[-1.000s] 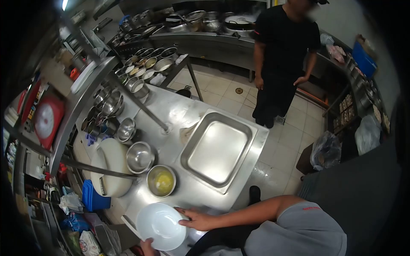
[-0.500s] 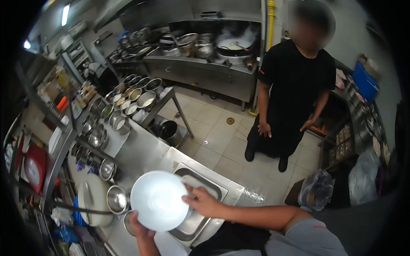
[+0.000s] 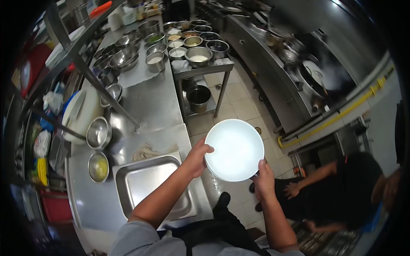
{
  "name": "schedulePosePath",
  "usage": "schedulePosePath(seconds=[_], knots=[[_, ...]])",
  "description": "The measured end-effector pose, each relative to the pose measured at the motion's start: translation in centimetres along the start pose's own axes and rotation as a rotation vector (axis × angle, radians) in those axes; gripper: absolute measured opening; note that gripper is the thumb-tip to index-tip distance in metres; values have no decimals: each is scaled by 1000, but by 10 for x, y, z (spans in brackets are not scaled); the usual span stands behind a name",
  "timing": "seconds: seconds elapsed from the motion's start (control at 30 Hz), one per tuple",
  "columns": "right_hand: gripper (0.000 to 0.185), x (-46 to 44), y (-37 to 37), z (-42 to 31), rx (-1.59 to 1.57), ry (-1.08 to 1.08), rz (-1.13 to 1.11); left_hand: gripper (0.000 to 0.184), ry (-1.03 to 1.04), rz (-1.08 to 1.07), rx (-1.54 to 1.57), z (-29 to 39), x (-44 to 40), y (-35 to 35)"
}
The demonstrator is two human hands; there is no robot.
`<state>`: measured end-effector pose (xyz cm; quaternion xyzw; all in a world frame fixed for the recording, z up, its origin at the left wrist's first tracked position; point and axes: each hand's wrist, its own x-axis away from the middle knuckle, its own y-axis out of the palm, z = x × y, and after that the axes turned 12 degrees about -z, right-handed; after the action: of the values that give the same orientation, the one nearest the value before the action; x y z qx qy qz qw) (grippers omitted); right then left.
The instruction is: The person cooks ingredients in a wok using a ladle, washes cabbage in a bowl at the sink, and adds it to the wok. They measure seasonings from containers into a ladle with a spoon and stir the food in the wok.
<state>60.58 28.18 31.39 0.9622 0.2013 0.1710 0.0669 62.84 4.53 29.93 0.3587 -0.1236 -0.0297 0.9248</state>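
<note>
A white bowl (image 3: 234, 150) is held out in front of me, above the tiled floor beyond the counter's edge. My left hand (image 3: 197, 158) grips its left rim, thumb on top. On the lower right rim my right hand (image 3: 264, 181) is closed, its fingers partly hidden under the bowl. Nothing that I can make out lies inside. To the left, a rectangular metal pan (image 3: 147, 182) rests on the steel counter (image 3: 158, 100). Beside the pan are a small metal bowl with yellow contents (image 3: 99, 168) and a crumpled cloth (image 3: 146, 152).
A person in black (image 3: 337, 187) is at the right. Several metal containers of ingredients (image 3: 198, 54) stand on a side table at the back. A stove with a steaming wok (image 3: 314, 77) and a yellow pipe (image 3: 354, 102) are at the upper right. Shelf posts (image 3: 102, 91) rise at the left.
The white bowl, in both my hands, has moved from over the counter to over the floor. The view has turned right, and the person in black now appears lower at the right.
</note>
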Motion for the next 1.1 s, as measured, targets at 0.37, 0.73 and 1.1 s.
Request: schedulePosePath(seconds=[0.37,0.73,1.1], knots=[[50,-123,-19,-18,140,182,-360,59,99,411,131,-25,-41,-42],[56,-295,157,11,345,242,-678,48,214,866,-332,103,-25,-199],[72,-401,180,29,579,-30,-950,64,152,1280,-438,158,-46,-291]])
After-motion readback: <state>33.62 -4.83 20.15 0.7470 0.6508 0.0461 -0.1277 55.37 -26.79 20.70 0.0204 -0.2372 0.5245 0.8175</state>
